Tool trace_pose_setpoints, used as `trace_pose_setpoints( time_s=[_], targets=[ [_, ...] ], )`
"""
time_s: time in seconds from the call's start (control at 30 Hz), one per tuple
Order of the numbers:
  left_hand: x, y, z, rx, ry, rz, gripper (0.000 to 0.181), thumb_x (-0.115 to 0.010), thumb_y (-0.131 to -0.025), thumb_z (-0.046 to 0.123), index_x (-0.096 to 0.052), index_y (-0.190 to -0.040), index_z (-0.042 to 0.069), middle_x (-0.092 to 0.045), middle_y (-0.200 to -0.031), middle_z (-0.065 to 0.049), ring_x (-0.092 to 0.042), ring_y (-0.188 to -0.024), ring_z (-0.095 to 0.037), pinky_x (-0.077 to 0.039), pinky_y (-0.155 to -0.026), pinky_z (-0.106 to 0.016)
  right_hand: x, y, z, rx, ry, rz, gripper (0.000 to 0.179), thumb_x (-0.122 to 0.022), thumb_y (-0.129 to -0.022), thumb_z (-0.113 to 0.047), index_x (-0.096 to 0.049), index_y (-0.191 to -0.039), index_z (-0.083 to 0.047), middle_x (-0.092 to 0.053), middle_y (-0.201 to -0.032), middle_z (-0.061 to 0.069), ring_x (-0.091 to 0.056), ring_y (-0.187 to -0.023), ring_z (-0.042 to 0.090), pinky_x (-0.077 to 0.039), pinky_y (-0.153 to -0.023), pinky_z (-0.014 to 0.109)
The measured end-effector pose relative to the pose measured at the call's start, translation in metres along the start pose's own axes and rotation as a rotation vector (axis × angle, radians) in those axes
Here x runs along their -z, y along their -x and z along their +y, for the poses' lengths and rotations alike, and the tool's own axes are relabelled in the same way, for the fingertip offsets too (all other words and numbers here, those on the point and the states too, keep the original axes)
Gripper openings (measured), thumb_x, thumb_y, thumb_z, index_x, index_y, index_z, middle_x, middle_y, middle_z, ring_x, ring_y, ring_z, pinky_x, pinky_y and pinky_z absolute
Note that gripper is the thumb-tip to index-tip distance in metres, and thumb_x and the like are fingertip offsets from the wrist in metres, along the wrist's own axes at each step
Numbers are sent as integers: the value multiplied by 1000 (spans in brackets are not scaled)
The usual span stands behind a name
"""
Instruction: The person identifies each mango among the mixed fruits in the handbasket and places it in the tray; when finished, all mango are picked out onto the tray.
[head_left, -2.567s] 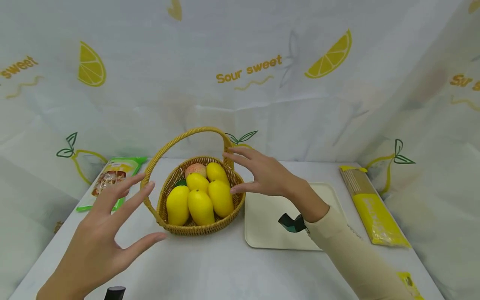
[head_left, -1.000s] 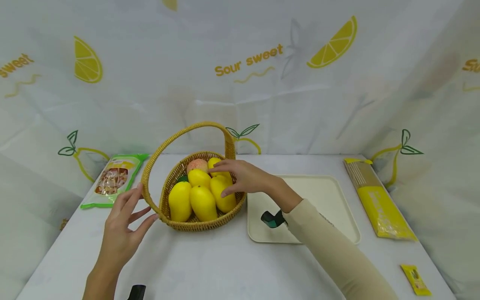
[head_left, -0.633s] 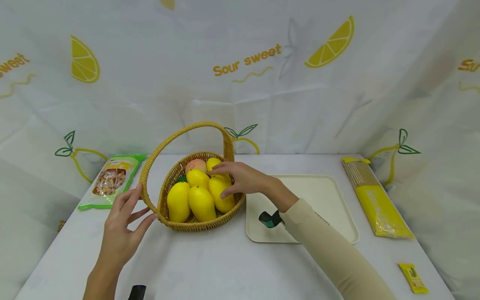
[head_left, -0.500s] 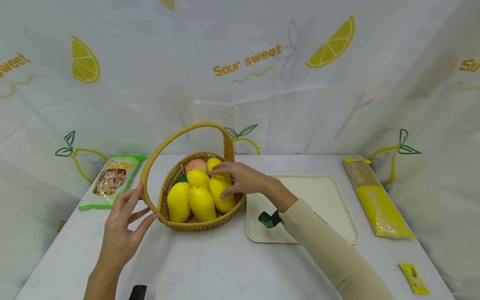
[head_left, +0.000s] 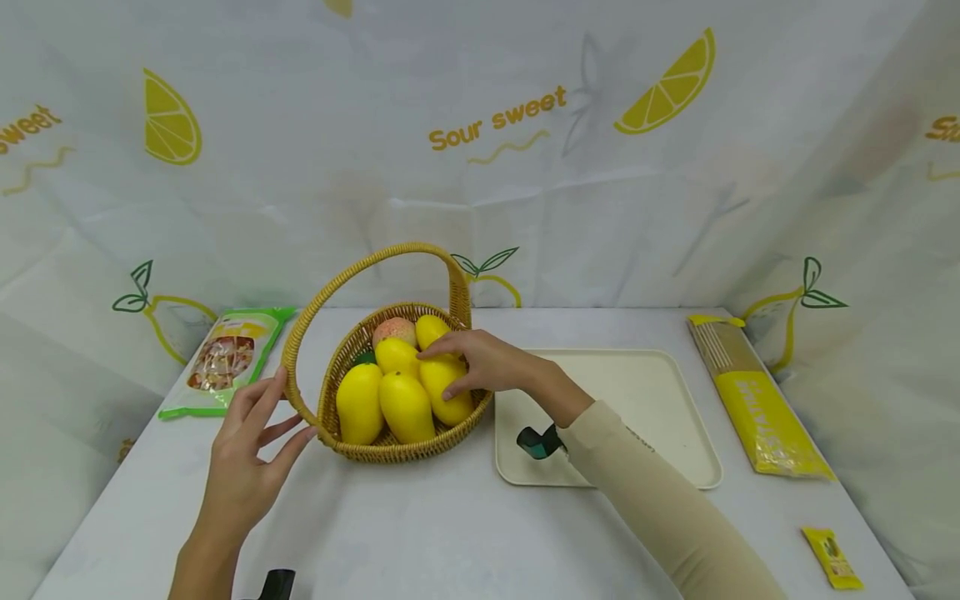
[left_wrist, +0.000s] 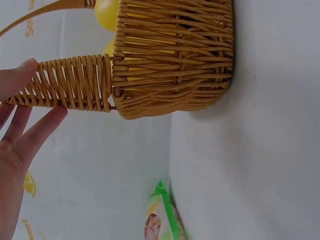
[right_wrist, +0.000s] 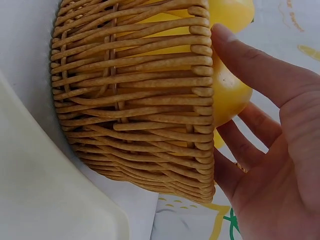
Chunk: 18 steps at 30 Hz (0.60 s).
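Observation:
A wicker basket with a tall arched handle holds several yellow mangoes, a peach and something green at its left inner side. My left hand pinches the lower left part of the handle, thumb on one face and fingers on the other. Over the basket's right rim reaches my right hand, its thumb and fingers spread around the rightmost mango. In the right wrist view the thumb lies at the rim beside that mango, and the fingers pass behind it.
A cream tray lies right of the basket, partly beneath my right forearm. Farther right are a yellow noodle packet and a small yellow sachet. A green-edged food bag lies at the left. A lemon-printed curtain hangs behind.
My left hand has come up to the basket's handle and taken hold of it. The right hand has lowered from beside the handle onto the rightmost mango, its fingers drawing in around it.

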<state>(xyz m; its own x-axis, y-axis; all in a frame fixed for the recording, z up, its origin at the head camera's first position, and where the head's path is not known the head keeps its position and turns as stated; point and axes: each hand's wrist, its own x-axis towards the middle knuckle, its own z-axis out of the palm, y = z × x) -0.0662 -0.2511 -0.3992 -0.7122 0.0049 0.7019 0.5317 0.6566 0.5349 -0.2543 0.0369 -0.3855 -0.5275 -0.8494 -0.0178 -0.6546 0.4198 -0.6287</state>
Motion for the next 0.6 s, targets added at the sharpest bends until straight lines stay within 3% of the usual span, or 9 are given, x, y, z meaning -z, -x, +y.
trace_pose_setpoints(
  time_s=[0.33,0.53,0.6],
  targets=[
    [-1,-1,1,9,12,2,77,-65,-87,42,-48,-149,-1,-43,-139,19,-51,-124,6,-51,-91,0,1,2,-1,37,22,12,58,-83,-85,-23,-64,-140,-16,-61,-145,1,-50,-142,22,-40,-127,42],
    [0,0,1,11,7,-13,77,-63,-89,43,-47,-150,0,-42,-138,19,-50,-124,7,-52,-90,0,-1,5,-3,15,5,26,58,-83,-86,-23,-64,-140,-16,-61,-146,0,-50,-143,22,-39,-127,42],
    [3,-1,3,38,-2,-30,75,-63,-89,39,-46,-151,1,-41,-137,19,-49,-125,8,-52,-91,-1,0,5,-4,13,0,35,57,-82,-86,-23,-64,-140,-17,-60,-146,-1,-49,-143,21,-39,-128,41]
  ],
)
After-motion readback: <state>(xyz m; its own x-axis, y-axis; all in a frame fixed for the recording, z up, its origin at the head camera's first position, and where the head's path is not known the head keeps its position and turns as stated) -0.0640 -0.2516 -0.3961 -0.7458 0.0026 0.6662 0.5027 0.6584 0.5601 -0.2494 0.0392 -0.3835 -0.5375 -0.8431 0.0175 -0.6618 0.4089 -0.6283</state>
